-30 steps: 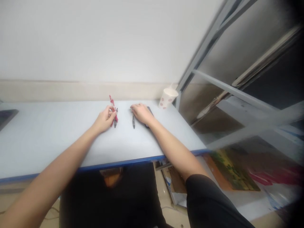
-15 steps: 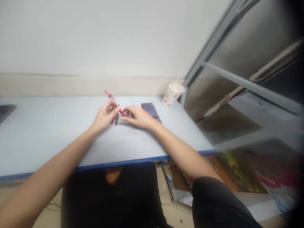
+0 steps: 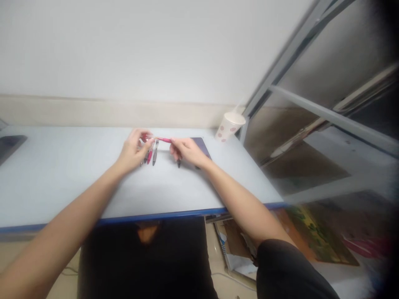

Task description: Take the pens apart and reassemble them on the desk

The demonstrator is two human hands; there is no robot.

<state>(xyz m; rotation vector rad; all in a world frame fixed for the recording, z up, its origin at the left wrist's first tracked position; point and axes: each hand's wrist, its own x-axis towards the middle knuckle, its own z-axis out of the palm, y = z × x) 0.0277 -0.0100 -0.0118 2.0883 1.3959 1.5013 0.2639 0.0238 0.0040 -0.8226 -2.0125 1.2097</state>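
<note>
Between my two hands a red pen (image 3: 162, 140) is held nearly level above the white tabletop. My left hand (image 3: 133, 148) closes its thumb and fingers on the pen's left part. At the other end, the fingertips of my right hand (image 3: 187, 151) pinch the pen's tip. Beneath and beside my left hand lie several pens: a grey one (image 3: 155, 153) and a red one (image 3: 150, 157) show best, and others are partly covered. A dark pen end (image 3: 178, 163) pokes out under my right hand.
A dark flat phone-like object (image 3: 202, 146) lies behind my right wrist. A white paper cup with red prints (image 3: 230, 126) stands at the back right, by a metal frame (image 3: 263, 89). Another dark flat object (image 3: 11, 145) sits at the far left. The desk's blue edge (image 3: 187, 213) runs in front.
The red pen has turned from a steep slant to nearly level. My right hand has closed on its tip and shifted slightly right, uncovering a dark pen end. The view has shifted slightly.
</note>
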